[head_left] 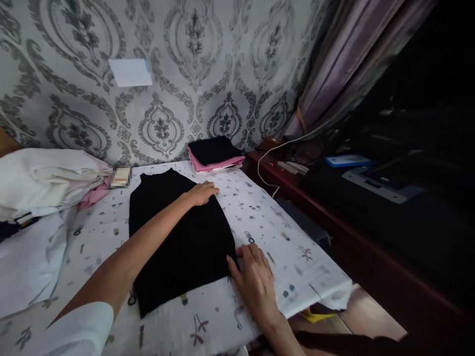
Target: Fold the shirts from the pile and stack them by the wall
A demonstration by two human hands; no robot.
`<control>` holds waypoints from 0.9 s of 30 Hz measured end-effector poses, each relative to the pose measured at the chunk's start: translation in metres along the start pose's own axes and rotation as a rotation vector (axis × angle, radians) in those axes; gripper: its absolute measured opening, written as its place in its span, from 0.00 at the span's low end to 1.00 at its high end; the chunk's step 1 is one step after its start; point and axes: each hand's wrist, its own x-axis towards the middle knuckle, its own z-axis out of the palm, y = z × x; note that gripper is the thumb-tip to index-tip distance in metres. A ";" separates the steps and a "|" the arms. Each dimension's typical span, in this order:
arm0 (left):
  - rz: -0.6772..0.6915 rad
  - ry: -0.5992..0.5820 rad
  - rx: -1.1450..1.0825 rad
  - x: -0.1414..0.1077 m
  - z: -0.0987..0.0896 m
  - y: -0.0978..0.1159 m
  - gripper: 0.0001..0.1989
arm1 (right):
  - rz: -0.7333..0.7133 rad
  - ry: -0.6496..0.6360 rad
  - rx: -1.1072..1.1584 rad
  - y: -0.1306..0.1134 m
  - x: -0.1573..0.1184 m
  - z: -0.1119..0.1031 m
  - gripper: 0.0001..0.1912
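From the head camera's side, I see a black sleeveless top [178, 242] spread out flat on a white printed sheet [297, 262], its neck end toward the wall and its hem toward the person. The left hand [202, 193] reaches across it, forearm slanting over the cloth, and rests palm down by the top's right edge, partway up. Its fingers lie close together and bend a little at the tips; I can't tell whether they pinch any fabric. The right hand [256, 279] is at the lower right corner of the top, thumb set apart from the fingers, the tips right at the edge; whether cloth is caught between them I can't make out either.

Past the neck end, near the wall, sits a folded stack [217, 154], black above, pink beneath. On the left, a loose heap of pale clothes [48, 180] spreads over the sheet, with a small blurred-out item [120, 176] just beside it. Patterned wallpaper [195, 49] covers the wall behind. To the right stands a dark reddish table [356, 247], a white cable [289, 142] looping down near it, and a purple curtain [337, 64] hangs at the corner.
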 end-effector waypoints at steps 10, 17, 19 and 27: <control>-0.045 0.177 0.031 -0.039 -0.028 -0.021 0.13 | -0.079 -0.066 0.374 -0.023 0.006 -0.019 0.11; -0.126 0.131 0.029 -0.088 -0.018 -0.036 0.11 | -0.284 -0.195 0.363 -0.043 0.000 -0.012 0.16; -0.148 0.101 0.021 -0.092 -0.015 -0.036 0.13 | -0.302 -0.237 0.333 -0.043 -0.001 -0.010 0.15; -0.217 0.178 -0.017 -0.097 -0.016 -0.015 0.15 | -0.355 -0.249 0.359 -0.041 -0.002 -0.015 0.10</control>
